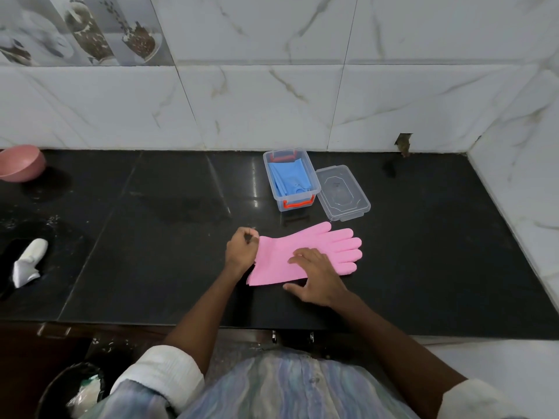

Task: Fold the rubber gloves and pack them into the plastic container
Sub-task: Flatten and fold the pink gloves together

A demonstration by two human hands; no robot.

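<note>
Just below the middle of the frame, pink rubber gloves point(305, 255) lie flat on the black counter point(151, 267), fingers pointing right. At their cuff end the left hand point(240, 251) is curled closed, pinching the edge; the right hand point(314, 278) lies spread, palm down, on them. Above them, the open plastic container point(290, 179) holds blue gloves point(289, 178), its lid point(343, 193) just right of it.

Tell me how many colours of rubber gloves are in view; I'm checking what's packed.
2. Blue gloves lie folded inside the plastic container; pink gloves lie flat on the counter under both hands. The pink ones look stacked; exact glove numbers cannot be told.
</note>
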